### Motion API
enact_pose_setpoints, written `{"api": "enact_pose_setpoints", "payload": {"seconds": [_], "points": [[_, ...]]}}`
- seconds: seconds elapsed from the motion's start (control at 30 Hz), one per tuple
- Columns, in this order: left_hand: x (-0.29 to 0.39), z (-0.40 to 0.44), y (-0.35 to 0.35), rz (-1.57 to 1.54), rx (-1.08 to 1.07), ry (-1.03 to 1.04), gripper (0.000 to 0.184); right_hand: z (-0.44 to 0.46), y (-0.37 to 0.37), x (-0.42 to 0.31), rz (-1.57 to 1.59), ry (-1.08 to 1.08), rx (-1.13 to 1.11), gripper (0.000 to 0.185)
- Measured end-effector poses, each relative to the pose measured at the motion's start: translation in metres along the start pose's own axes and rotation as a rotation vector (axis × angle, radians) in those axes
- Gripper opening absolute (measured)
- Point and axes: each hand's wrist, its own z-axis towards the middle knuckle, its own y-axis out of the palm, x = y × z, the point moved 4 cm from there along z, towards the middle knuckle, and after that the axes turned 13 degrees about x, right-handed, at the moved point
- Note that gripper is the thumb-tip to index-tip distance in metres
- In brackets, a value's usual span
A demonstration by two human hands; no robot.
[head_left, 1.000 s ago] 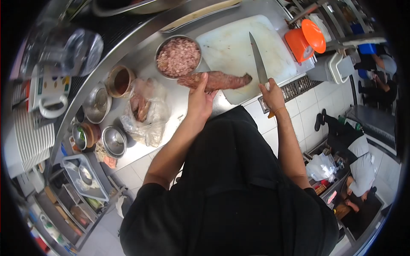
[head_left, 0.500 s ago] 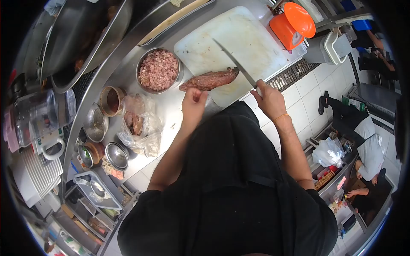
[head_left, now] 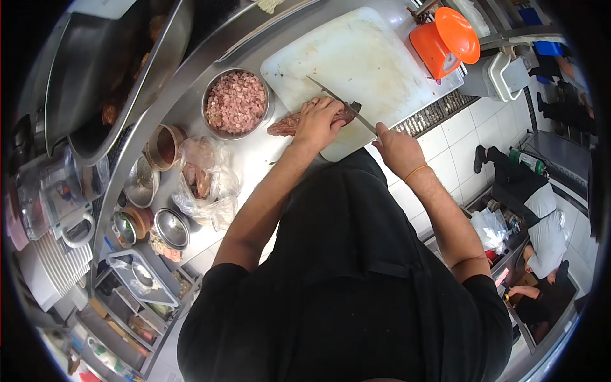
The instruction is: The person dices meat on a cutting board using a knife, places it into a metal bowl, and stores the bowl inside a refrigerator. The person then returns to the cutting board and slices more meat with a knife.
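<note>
Here at the top centre of the frame, the left hand (head_left: 316,125) lies over a long dark-red piece of meat (head_left: 284,125), fingers draped across the top and thumb out on the near side; whether it grips or merely presses, one cannot tell. The meat sits on the lower part of the white cutting board (head_left: 356,57), its left end poking past the board's edge. And the right hand (head_left: 399,151), just right of centre, is curled firmly around the handle of a knife (head_left: 345,102), an orange band (head_left: 417,170) on that wrist. The blade slants up and left, crossing the meat near its blackened right tip; whether steel touches flesh is hard to call. Just left of the board, a steel bowl (head_left: 268,109) brims with pink diced meat (head_left: 235,102). Lower left of that, a clear plastic bag (head_left: 219,191) holds more chunks, while an orange scale (head_left: 430,49) stands at upper right, beside the board.
</note>
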Motion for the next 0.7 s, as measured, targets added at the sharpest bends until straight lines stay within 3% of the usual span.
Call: {"api": "enact_pose_setpoints", "payload": {"seconds": [0.27,0.57,0.7], "points": [[0.0,0.001,0.004,-0.028,-0.037,-0.003,0.036,0.028,0.043,-0.004,0.127,0.114,-0.085,0.032],[0.006,-0.013,-0.016,0.279,0.048,0.127,0.061,0.037,0.041,0.001,0.239,0.113,0.054,0.033],[-0.01,-0.018,-0.02,0.354,-0.069,-0.044,0.072,0.024,0.009,0.012,0.239,0.2,0.159,0.035]]}}
